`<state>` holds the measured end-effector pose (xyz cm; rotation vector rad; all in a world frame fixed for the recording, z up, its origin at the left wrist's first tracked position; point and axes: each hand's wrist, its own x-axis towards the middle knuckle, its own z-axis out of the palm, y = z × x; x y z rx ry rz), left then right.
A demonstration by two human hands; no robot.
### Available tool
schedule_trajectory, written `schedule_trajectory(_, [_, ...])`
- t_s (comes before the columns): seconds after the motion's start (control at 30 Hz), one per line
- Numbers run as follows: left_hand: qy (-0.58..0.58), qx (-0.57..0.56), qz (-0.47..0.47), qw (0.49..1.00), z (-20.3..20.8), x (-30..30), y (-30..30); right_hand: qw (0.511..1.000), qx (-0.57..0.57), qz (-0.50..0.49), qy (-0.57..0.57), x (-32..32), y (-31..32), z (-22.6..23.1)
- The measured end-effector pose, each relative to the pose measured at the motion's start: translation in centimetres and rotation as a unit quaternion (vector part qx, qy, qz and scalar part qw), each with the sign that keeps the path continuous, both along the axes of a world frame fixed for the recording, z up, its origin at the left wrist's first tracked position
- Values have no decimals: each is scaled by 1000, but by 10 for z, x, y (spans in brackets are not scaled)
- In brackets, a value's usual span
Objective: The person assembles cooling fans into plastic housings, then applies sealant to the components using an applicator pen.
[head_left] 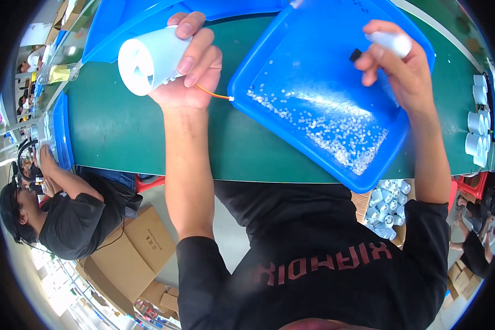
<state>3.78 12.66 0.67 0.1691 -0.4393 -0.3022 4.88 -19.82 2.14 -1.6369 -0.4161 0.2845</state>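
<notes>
My left hand [190, 77] is wrapped round a white plastic cylindrical housing [170, 49], whose hollow end faces left. A thin red-and-yellow wire [212, 94] runs from it to a small white connector at the blue tray's edge. Above the right part of the blue tray [297, 148], my right hand [404, 74] grips a short white rod-shaped tool [390, 44]. A small black piece [356, 55] shows by the fingertips; whether it belongs to that tool I cannot tell. Many tiny whitish rings [341, 132] lie scattered along the tray's near side.
Another blue tray [148, 25] stands at the far left of the green table [115, 132]. White cylindrical parts [476, 124] line the right edge. Below the table, a box holds several similar parts [388, 206]. An open cardboard box [129, 253] and a co-worker [71, 214] are at left.
</notes>
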Motion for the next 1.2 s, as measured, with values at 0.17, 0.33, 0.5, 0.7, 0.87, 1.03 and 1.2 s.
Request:
schedule_trajectory(0.17, [42,-11,76,996,14,-8,-13,989,139,-40,1,4,-3,-9])
schedule_trajectory(0.33, [20,3,88,996,9,-6,-18,993,75,-85,-26,5,-7,-12])
schedule_trajectory(0.5, [100,30,108,989,15,-12,-20,1000,10,27,10,-8,5,2])
schedule_trajectory(0.7, [146,223,205,942,8,-10,-17,981,-145,122,-45,-14,14,8])
schedule_trajectory(0.87, [142,231,154,950,4,-11,-27,978,-152,123,-71,-14,14,8])
schedule_trajectory(1.03, [161,248,159,942,2,-10,-31,978,-152,126,-74,-14,14,9])
schedule_trajectory(1.2, [168,270,166,933,5,-8,-32,942,-167,171,-235,-28,19,13])
